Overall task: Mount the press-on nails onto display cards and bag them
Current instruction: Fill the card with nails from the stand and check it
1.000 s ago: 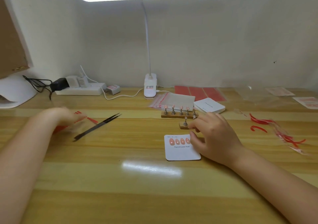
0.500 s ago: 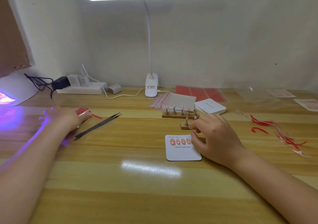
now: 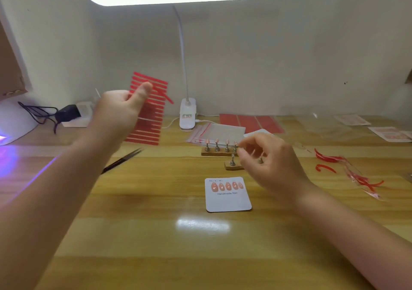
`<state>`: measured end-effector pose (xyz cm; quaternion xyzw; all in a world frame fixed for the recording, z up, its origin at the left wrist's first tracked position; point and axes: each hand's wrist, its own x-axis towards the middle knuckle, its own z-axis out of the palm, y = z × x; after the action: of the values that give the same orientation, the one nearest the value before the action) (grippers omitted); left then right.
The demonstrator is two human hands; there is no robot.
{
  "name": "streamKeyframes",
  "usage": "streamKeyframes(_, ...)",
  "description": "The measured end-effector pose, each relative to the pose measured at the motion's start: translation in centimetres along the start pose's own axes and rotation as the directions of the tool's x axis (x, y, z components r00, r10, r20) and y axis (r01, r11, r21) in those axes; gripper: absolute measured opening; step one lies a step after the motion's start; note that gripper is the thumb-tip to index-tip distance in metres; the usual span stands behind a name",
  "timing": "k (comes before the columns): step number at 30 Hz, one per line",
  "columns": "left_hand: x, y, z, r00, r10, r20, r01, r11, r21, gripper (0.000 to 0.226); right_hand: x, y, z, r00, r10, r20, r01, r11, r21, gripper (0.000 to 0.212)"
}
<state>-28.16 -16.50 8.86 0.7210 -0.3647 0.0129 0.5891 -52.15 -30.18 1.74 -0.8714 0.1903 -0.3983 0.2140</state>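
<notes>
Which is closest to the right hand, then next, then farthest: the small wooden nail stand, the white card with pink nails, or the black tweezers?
1. Small wooden nail stand: just left of the right hand.
2. White card with pink nails: in front, lower left.
3. Black tweezers: far left on the table.

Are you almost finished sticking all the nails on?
Partly. The white card already carries a row of five pink nails. Right now the left hand holds up a sheet of red adhesive strips, while the right hand hovers by the wooden stands. Four nails on the long stand still wait for mounting, and the clear bags behind them look unused.
</notes>
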Motion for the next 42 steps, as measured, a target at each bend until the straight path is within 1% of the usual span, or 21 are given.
streamKeyframes(1, -1.1, 1.1, 0.9, 0.994, -0.039, 0.099, 0.053, 0.988, -0.143, 0.042, 0.3, -0.6, -0.4, 0.997, 0.071, 0.012, -0.072, 0.989, 0.128, 0.017)
streamKeyframes(2, -2.1, 1.9, 1.7, 0.981, -0.058, 0.186, 0.101, 0.969, -0.228, 0.041, 0.6, -1.2, -0.8, 0.989, 0.142, 0.048, -0.149, 0.955, 0.257, 0.029)
streamKeyframes(3, -3.1, 2.5, 2.3, 0.966, -0.066, 0.251, 0.135, 0.955, -0.266, 0.041, 0.9, -1.7, -1.2, 0.974, 0.198, 0.106, -0.223, 0.901, 0.372, 0.044)
streamKeyframes(4, -3.8, 2.9, 2.9, 0.953, -0.067, 0.294, 0.153, 0.947, -0.281, 0.041, 1.2, -2.1, -1.5, 0.956, 0.236, 0.172, -0.290, 0.839, 0.461, 0.059)
streamKeyframes(6, -5.1, 3.3, 3.8, 0.937, -0.065, 0.342, 0.171, 0.942, -0.289, 0.039, 1.6, -3.1, -1.7, 0.921, 0.262, 0.289, -0.385, 0.727, 0.568, 0.083)
streamKeyframes(8, -5.9, 3.4, 4.4, 0.923, -0.067, 0.379, 0.184, 0.942, -0.281, 0.040, 1.7, -3.9, -1.6, 0.895, 0.283, 0.344, -0.442, 0.656, 0.612, 0.091)
streamKeyframes(9, -6.1, 3.4, 4.6, 0.916, -0.070, 0.394, 0.189, 0.944, -0.271, 0.041, 1.7, -4.1, -1.5, 0.887, 0.301, 0.349, -0.460, 0.635, 0.620, 0.087)
streamKeyframes(10, -6.2, 3.3, 4.6, 0.913, -0.069, 0.402, 0.187, 0.947, -0.262, 0.041, 1.6, -4.2, -1.4, 0.883, 0.318, 0.345, -0.469, 0.623, 0.627, 0.078)
streamKeyframes(13, -6.2, 3.0, 4.7, 0.931, -0.037, 0.364, 0.122, 0.970, -0.212, 0.043, 1.4, -4.2, -1.6, 0.889, 0.329, 0.320, -0.459, 0.621, 0.635, 0.034)
streamKeyframes(14, -6.1, 2.9, 4.7, 0.940, -0.016, 0.341, 0.087, 0.977, -0.193, 0.043, 1.4, -4.1, -1.7, 0.895, 0.328, 0.302, -0.446, 0.634, 0.632, 0.023)
streamKeyframes(16, -6.0, 2.6, 4.7, 0.949, 0.034, 0.314, 0.025, 0.983, -0.181, 0.044, 1.4, -4.0, -1.9, 0.907, 0.332, 0.261, -0.420, 0.655, 0.628, 0.012)
streamKeyframes(21, -6.2, 2.2, 5.0, 0.949, 0.150, 0.277, -0.091, 0.972, -0.217, 0.030, 1.4, -4.3, -2.1, 0.917, 0.341, 0.206, -0.390, 0.661, 0.641, 0.010)
streamKeyframes(24, -6.5, 2.0, 5.1, 0.925, 0.231, 0.302, -0.159, 0.956, -0.246, 0.026, 1.5, -4.2, -2.0, 0.913, 0.373, 0.165, -0.390, 0.679, 0.621, 0.024)
streamKeyframes(26, -6.6, 2.0, 5.1, 0.914, 0.253, 0.317, -0.176, 0.952, -0.251, 0.021, 1.6, -4.2, -2.1, 0.903, 0.372, 0.215, -0.421, 0.664, 0.618, 0.037)
streamKeyframes(28, -6.7, 2.0, 5.2, 0.906, 0.263, 0.333, -0.177, 0.947, -0.267, 0.022, 1.7, -4.3, -2.4, 0.892, 0.354, 0.281, -0.450, 0.643, 0.619, 0.043)
streamKeyframes(29, -6.7, 2.0, 5.2, 0.898, 0.273, 0.345, -0.178, 0.943, -0.283, 0.027, 1.7, -4.3, -2.4, 0.891, 0.338, 0.303, -0.454, 0.639, 0.621, 0.040)
streamKeyframes(31, -6.9, 1.9, 5.2, 0.889, 0.296, 0.349, -0.194, 0.934, -0.299, 0.034, 1.7, -4.4, -2.4, 0.904, 0.300, 0.305, -0.427, 0.669, 0.608, 0.024)
streamKeyframes(33, -7.1, 2.0, 5.2, 0.896, 0.323, 0.304, -0.237, 0.928, -0.287, 0.030, 1.6, -4.4, -2.2, 0.916, 0.290, 0.277, -0.401, 0.692, 0.601, 0.015)
streamKeyframes(38, -7.3, 2.3, 5.0, 0.913, 0.378, 0.153, -0.369, 0.926, -0.084, 0.017, 1.3, -4.5, -1.8, 0.925, 0.301, 0.231, -0.378, 0.690, 0.617, 0.014)
streamKeyframes(40, -7.3, 2.3, 5.0, 0.908, 0.403, 0.117, -0.401, 0.915, -0.042, 0.018, 1.3, -4.6, -1.7, 0.926, 0.309, 0.215, -0.374, 0.690, 0.619, 0.014)
streamKeyframes(42, -7.4, 2.3, 5.0, 0.886, 0.453, 0.099, -0.456, 0.890, 0.006, 0.019, 1.2, -4.6, -1.5, 0.926, 0.316, 0.205, -0.373, 0.693, 0.617, 0.013)
